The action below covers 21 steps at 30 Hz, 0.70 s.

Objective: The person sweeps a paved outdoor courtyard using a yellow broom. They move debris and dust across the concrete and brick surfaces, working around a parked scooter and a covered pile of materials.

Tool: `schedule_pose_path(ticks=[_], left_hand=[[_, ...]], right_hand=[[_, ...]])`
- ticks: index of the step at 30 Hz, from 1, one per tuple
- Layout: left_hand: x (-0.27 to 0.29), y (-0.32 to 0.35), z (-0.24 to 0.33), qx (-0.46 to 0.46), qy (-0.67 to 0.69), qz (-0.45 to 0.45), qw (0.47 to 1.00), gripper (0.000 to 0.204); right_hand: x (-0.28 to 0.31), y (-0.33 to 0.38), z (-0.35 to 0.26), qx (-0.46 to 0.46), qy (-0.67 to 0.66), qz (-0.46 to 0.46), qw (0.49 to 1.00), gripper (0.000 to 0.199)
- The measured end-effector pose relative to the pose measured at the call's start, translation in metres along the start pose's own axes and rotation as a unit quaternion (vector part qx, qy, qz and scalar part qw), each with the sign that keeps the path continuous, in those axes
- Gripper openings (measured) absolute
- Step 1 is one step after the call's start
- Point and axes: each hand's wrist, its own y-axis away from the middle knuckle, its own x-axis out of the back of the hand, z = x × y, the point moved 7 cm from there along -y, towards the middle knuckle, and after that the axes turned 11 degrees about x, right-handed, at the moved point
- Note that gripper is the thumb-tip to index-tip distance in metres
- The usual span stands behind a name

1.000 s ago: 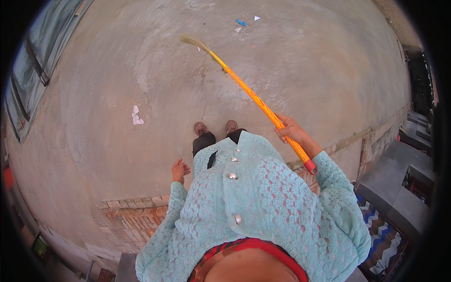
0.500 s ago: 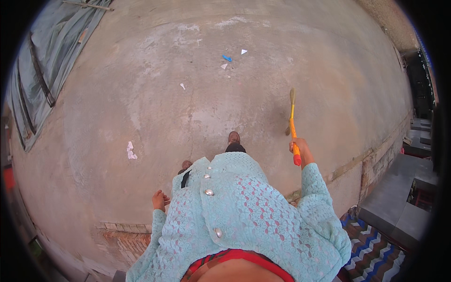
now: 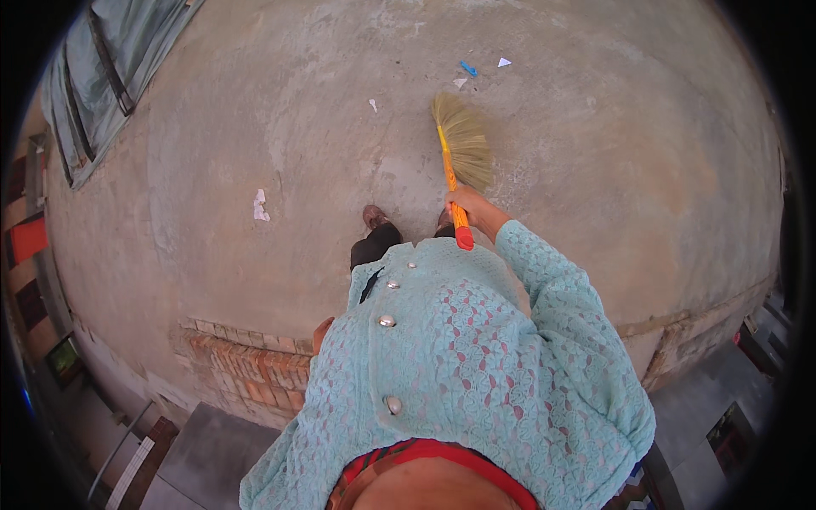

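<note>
My right hand (image 3: 476,208) is wrapped round the orange handle of a short broom (image 3: 461,140). Its fan of pale straw bristles spreads over the concrete ground ahead of my feet, and its red end points back at me. My left hand (image 3: 322,334) shows only in part beside my jacket, its fingers hidden. Beyond the bristles lie a blue scrap (image 3: 467,68), a white triangular scrap (image 3: 504,62) and a pale scrap (image 3: 460,82). Another small white scrap (image 3: 372,104) is left of the broom, and a crumpled piece of paper (image 3: 261,206) lies farther left.
A grey tarp (image 3: 144,51) with dark poles on it covers the far left corner. A low brick edge (image 3: 246,361) runs behind me on the left, with a dark grey slab (image 3: 212,450) below it. My shoe (image 3: 374,217) stands on the concrete.
My right hand has swung the broom leftward, in front of my body, and its bristles now show broadside. My left hand has drawn in behind the jacket. One foot has stepped forward.
</note>
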Motion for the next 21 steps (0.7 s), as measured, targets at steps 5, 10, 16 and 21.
schedule_pose_path(ticks=[5, 10, 16, 21], left_hand=[[-0.003, 0.027, 0.089, 0.093, 0.155, -0.005, 0.983, 0.038], [0.016, 0.010, 0.115, 0.155, 0.208, -0.018, 0.966, 0.043], [0.031, -0.036, 0.111, 0.178, 0.301, -0.026, 0.936, 0.043], [0.008, -0.053, 0.128, 0.190, 0.268, -0.076, 0.941, 0.041]], right_hand=[[-0.092, -0.019, -0.010, -0.015, -0.041, -0.115, 0.992, 0.022], [-0.134, 0.009, -0.052, 0.002, -0.030, -0.196, 0.980, 0.042], [-0.097, 0.073, -0.096, 0.069, -0.033, -0.146, 0.986, 0.055], [-0.034, 0.110, -0.109, 0.126, 0.052, 0.015, 0.991, 0.048]])
